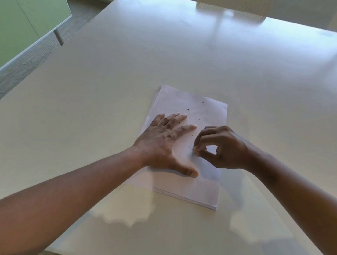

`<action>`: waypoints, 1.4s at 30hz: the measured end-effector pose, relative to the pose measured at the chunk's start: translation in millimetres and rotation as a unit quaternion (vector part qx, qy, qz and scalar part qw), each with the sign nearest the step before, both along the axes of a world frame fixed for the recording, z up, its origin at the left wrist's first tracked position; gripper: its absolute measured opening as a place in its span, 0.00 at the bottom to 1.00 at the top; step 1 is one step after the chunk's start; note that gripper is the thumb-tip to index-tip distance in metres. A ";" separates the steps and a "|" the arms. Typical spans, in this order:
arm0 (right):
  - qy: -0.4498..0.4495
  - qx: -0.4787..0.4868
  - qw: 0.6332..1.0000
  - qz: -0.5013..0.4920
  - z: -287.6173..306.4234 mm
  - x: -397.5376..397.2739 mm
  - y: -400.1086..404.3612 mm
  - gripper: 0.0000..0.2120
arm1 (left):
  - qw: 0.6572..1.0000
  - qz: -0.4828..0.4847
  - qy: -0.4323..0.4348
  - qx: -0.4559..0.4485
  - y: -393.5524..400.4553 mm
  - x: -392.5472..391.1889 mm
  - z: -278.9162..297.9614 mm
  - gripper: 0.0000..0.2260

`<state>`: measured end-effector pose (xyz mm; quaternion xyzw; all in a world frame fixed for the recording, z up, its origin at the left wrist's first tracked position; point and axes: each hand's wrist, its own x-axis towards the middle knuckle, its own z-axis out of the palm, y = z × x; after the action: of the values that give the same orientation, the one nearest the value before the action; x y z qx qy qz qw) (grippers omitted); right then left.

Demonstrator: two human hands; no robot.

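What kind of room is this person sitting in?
Probably an office meeting room: a large pale table, perforated-back chairs pushed up at its far side, and a frosted green glass panel standing on grey carpet.

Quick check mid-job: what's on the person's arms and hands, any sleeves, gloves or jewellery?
Nothing worn shows. The left forearm and right forearm are bare to the frame edge, no sleeves. The left hand and right hand carry no gloves, rings, watch or bands.
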<state>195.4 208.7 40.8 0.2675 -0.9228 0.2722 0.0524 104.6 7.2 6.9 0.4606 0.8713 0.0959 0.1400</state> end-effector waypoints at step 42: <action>0.036 -0.063 0.993 -0.096 -17.8 -0.5 -15.4 0.03 | 1.000 0.002 0.005 0.009 0.9 -0.6 -1.5 0.60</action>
<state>194.9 193.3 23.0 0.1832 -0.9227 0.3141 0.1281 104.1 8.1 5.4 0.4603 0.8721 0.1015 0.1317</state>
